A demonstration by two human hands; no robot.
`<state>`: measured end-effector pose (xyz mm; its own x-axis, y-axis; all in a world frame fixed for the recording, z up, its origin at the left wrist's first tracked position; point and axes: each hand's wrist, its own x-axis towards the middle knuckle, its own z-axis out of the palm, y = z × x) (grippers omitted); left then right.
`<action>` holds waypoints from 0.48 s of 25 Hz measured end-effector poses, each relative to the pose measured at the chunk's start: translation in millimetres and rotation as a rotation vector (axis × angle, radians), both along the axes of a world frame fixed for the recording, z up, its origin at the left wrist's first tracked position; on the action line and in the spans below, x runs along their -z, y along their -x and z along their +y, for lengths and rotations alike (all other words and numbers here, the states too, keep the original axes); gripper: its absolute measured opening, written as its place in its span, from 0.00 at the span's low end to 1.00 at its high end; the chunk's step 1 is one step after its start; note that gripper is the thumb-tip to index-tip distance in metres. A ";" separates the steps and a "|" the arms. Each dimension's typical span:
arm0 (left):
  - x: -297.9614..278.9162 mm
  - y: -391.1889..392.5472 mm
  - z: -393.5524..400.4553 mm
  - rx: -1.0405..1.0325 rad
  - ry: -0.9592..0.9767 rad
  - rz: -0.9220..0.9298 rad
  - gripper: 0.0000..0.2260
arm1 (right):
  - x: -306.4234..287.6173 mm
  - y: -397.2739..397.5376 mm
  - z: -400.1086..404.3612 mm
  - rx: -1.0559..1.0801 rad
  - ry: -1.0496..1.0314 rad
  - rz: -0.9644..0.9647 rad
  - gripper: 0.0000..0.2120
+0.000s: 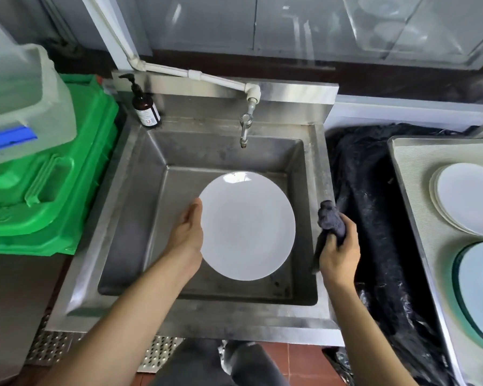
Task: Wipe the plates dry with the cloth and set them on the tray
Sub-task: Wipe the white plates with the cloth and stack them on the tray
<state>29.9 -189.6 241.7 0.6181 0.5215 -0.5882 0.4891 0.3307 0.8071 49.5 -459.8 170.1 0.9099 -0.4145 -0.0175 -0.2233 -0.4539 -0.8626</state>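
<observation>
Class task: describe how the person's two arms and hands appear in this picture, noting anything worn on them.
Both forearms are bare up to the bottom edge of the picture: no sleeves show. The left hand and the right hand wear no gloves. No watch, ring or bracelet can be seen on either wrist or hand.

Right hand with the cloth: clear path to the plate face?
Probably yes. The right hand grips the cloth just right of the plate, with nothing between them. The left hand holds only the plate's left edge, over the sink.
</observation>
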 end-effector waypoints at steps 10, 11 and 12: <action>-50.6 -2.9 2.0 0.157 -0.060 -0.194 0.10 | -85.1 5.7 116.5 -0.481 0.112 -0.277 0.24; -52.7 -5.0 3.8 0.170 -0.077 -0.215 0.10 | -87.3 10.7 128.8 -0.507 0.089 -0.299 0.24; -54.6 -6.3 6.2 0.176 -0.094 -0.230 0.11 | -89.2 15.9 141.5 -0.560 0.080 -0.329 0.24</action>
<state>36.2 -183.4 296.3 0.8152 0.4396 -0.3771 0.3336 0.1758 0.9262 33.6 -318.3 259.3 0.9411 0.1347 0.3102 0.3354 -0.4903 -0.8045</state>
